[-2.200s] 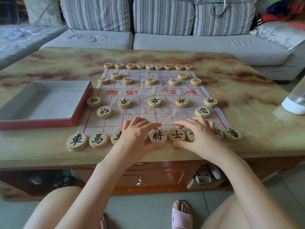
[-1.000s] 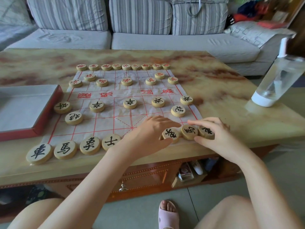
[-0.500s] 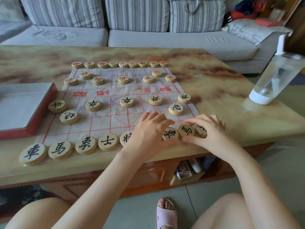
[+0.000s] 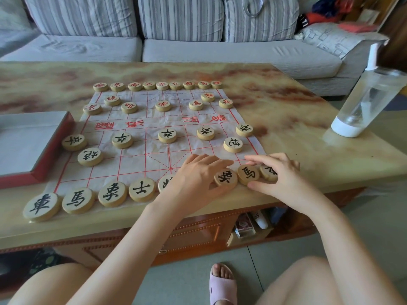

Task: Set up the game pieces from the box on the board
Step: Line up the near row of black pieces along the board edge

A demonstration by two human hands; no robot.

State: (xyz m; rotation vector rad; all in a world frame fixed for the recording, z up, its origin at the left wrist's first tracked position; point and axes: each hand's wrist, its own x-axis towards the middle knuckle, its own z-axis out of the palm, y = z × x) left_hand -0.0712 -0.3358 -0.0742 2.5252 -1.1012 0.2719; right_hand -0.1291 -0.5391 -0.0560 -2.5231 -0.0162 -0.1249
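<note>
A paper board [image 4: 154, 148] with a red grid lies on the marble table. Round wooden pieces stand on it, red-lettered ones in the far rows [image 4: 163, 85] and black-lettered ones in the near rows [image 4: 112, 194]. My left hand [image 4: 198, 177] lies over the middle of the nearest row. Its fingers and thumb bracket the black elephant piece [image 4: 226, 178], and it hides a piece beneath it. My right hand [image 4: 279, 175] pinches the black horse piece [image 4: 248, 174] between thumb and forefinger and partly covers the end piece [image 4: 267, 171].
A red-rimmed box [image 4: 55, 148] with nothing inside sits left of the board. A clear bottle [image 4: 356, 111] stands at the right side of the table. The near table edge runs just below the nearest row. A striped sofa is behind.
Both hands have moved from the middle of the nearest row to its right end. The elephant and horse pieces there now sit closer together in line.
</note>
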